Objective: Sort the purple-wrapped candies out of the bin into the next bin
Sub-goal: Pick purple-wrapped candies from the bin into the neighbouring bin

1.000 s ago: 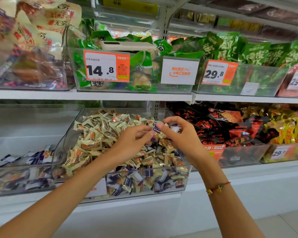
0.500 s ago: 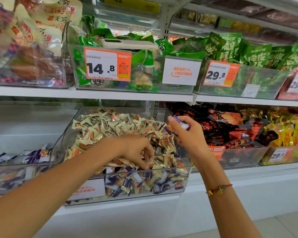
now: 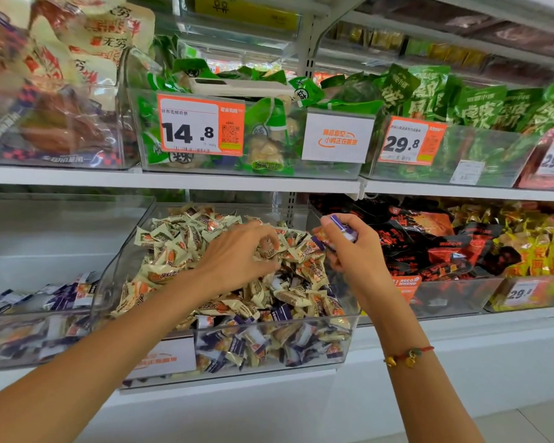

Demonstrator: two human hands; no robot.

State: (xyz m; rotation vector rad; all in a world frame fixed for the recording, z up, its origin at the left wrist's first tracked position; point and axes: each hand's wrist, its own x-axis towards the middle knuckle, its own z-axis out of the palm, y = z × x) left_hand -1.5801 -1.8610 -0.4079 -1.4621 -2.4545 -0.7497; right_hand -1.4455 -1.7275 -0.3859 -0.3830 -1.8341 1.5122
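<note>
A shop shelf [image 3: 173, 180] carries clear plastic bins in 2 rows, with price tags reading 14.8 [image 3: 200, 127] and 29.8 [image 3: 411, 143] on the upper row. On the lower row the middle bin [image 3: 301, 350] holds a heap of cream-wrapped candies [image 3: 173, 251], with purple-wrapped candies [image 3: 280, 313] mixed in toward its front edge. The next bin [image 3: 29, 340], to the left, holds a few purple-wrapped pieces [image 3: 68, 294] near its front right corner.

The left hand [image 3: 237, 257] is over the middle of the heap, fingers curled, with the fingertips pinching a cream-wrapped candy [image 3: 267, 249]. Half a second ago it was lower and nearer the front wall, fingers dug into the pile; it has since lifted and moved back toward the centre. The right hand [image 3: 349, 247] sits at the bin's right rear corner, fingers closed round a purple-wrapped candy [image 3: 343, 227] whose end sticks out above the thumb. It has kept almost the same place and the same grip as before. A red cord bracelet [image 3: 408, 356] circles the right wrist. Right of the middle bin lie black and red packets [image 3: 429, 241].
</note>
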